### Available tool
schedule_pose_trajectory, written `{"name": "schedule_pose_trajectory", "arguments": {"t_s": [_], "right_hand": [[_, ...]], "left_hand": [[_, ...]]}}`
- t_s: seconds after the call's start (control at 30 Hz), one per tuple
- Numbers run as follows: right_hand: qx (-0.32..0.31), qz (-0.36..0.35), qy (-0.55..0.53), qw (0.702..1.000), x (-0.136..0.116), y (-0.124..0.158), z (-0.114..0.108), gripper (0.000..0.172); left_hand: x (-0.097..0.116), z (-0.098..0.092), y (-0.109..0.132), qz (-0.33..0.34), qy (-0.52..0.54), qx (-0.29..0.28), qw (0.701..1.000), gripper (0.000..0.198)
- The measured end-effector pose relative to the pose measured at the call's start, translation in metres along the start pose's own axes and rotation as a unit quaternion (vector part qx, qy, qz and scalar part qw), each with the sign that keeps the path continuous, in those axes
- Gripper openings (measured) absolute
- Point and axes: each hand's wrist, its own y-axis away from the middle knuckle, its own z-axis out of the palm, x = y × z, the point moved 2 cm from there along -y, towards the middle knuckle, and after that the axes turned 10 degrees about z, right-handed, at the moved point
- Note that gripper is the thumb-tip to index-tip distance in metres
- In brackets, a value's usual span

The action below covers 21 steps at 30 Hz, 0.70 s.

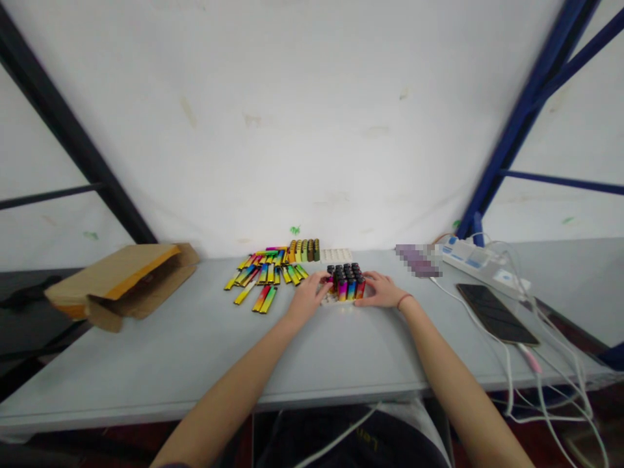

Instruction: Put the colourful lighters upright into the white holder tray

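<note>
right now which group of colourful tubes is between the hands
The black-topped cluster, standing upright between the left hand and right hand. The loose pile lies to its left; the other upright group stands farther back.

Light's fairly bright and even on the white wall (312,130); can't tell the source from here. Shadows on the grey table (195,364) are faint, dim underneath. Small glare spots in front of the black-capped cylinders (351,289). Fine detail soft. Wide-angle stretch splays the blue post (513,143) and dark post (66,123). Coarse pixelation masks the purple item (418,261).
</note>
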Motion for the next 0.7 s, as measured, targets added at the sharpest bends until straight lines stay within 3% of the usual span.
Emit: {"name": "schedule_pose_trajectory", "arguments": {"t_s": [0.13,0.23,0.33,0.43,0.5,0.63,0.7], "right_hand": [[0.001,-0.001,0.001,1.000,-0.002,0.002,0.000,0.091],[0.002,-0.002,-0.002,1.000,-0.002,0.003,0.001,0.090],[0.003,0.000,-0.003,1.000,-0.001,0.005,0.003,0.087],[0.005,0.001,0.000,1.000,-0.002,0.007,0.004,0.088],[0.006,0.003,0.000,1.000,-0.002,0.008,0.004,0.088],[0.002,0.003,0.002,1.000,-0.003,0.009,0.003,0.086],[-0.002,0.004,0.004,1.000,-0.003,0.009,0.003,0.086]], "left_hand": [[0.008,-0.002,-0.004,0.052,-0.044,0.000,0.998,0.026],[0.011,-0.017,-0.010,0.038,-0.111,-0.024,0.993,0.028],[0.003,-0.052,-0.013,-0.081,-0.229,-0.072,0.967,0.026],[-0.014,-0.094,-0.006,-0.265,-0.302,-0.155,0.902,0.022],[-0.024,-0.112,0.003,-0.339,-0.293,-0.205,0.870,0.020],[-0.036,-0.118,0.014,-0.381,-0.274,-0.232,0.852,0.023],[-0.037,-0.113,0.015,-0.374,-0.256,-0.214,0.865,0.025]]}}
